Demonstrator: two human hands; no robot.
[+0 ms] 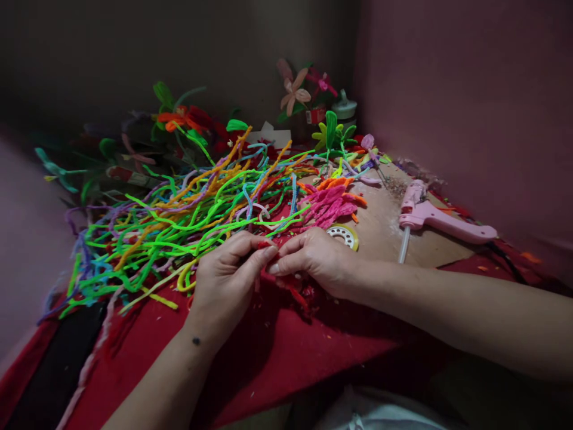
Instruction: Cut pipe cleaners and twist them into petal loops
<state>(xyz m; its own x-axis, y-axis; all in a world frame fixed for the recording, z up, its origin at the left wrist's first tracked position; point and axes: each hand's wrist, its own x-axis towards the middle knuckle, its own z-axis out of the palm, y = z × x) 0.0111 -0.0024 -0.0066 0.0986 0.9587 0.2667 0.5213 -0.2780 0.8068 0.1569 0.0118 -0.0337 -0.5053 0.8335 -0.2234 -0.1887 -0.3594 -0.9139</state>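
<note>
My left hand (pixel 228 280) and my right hand (pixel 313 260) meet over the front of the red cloth, fingertips nearly touching. Both pinch a red pipe cleaner (pixel 295 292); a bit of it shows above my left fingers, and more red fuzzy pieces hang below my right hand. Its exact shape is hidden by the fingers. Just beyond my hands lies a heap of pipe cleaners (pixel 179 209) in green, orange, purple and blue. A bundle of pink bent pieces (pixel 329 203) and a yellow-rimmed tape roll (pixel 344 236) lie past my right hand.
A pink hot glue gun (pixel 441 218) rests on a cardboard sheet (pixel 380 221) at the right. Pipe-cleaner flowers (pixel 295 92) stand at the back near a lidded jar (pixel 344 107). Red cloth (pixel 286 364) covers the table up to its front edge.
</note>
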